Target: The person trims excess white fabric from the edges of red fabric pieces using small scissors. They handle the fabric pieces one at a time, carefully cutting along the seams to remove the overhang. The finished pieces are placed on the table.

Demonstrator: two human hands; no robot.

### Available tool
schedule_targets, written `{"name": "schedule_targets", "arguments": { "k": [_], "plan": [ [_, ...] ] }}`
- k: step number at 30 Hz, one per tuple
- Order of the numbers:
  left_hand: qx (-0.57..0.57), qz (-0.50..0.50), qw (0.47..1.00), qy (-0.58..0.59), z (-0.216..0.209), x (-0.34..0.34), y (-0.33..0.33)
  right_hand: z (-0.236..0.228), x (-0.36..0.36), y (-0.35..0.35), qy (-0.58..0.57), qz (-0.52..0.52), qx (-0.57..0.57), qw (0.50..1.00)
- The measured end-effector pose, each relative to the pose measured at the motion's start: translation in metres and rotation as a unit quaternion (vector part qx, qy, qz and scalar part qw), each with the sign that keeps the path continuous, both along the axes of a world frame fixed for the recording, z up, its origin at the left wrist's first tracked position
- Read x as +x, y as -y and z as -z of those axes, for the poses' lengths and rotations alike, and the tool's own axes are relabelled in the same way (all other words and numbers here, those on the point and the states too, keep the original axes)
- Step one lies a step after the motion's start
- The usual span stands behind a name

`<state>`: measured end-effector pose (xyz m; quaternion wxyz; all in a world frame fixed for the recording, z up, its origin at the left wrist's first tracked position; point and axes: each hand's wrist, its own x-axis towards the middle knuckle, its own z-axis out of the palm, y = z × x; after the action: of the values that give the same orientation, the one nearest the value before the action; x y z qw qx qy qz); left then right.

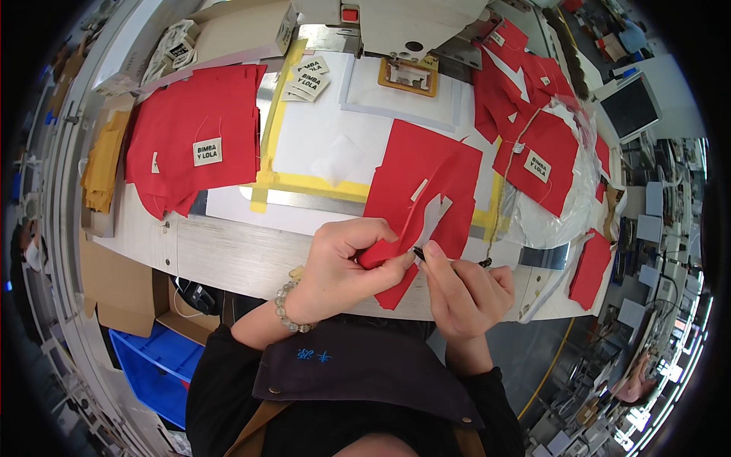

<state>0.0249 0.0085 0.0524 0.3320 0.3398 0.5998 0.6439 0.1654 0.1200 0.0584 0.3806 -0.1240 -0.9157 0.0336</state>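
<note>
My left hand (pixel 335 263), a beaded bracelet at its wrist, is closed on a folded red fabric piece (pixel 453 167) at the table's near edge. A whitish strip (pixel 434 217) shows along the fold. My right hand (pixel 468 297) pinches a thin dark tool (pixel 419 253) whose tip meets the fabric by my left fingertips. The tool's dark rear end shows behind the right knuckles, where a twisted cord (pixel 499 206) comes down to it. Fingers cover most of the tool, so its exact kind cannot be made out.
A sewing machine head with a yellowish frame (pixel 434 82) stands beyond. Loose labels (pixel 308 82) lie on the yellow-taped template (pixel 266 164). Stacked red pieces (pixel 202 114) with a sewn label are at left, more red pieces (pixel 544 164) at right over clear plastic. An open cardboard box (pixel 126 293) sits lower left.
</note>
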Motion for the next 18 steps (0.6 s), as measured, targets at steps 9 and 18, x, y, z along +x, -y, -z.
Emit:
{"name": "schedule_targets", "arguments": {
  "k": [9, 18],
  "plan": [
    [0.011, -0.011, 1.000, 0.003, 0.000, 0.001, 0.001, -0.002, 0.005, -0.003, -0.002, -0.048, -0.166, 0.985],
    [0.007, -0.016, 1.000, 0.007, 0.001, 0.000, 0.002, -0.014, 0.003, 0.004, 0.037, -0.007, -0.094, 0.995]
  ]
}}
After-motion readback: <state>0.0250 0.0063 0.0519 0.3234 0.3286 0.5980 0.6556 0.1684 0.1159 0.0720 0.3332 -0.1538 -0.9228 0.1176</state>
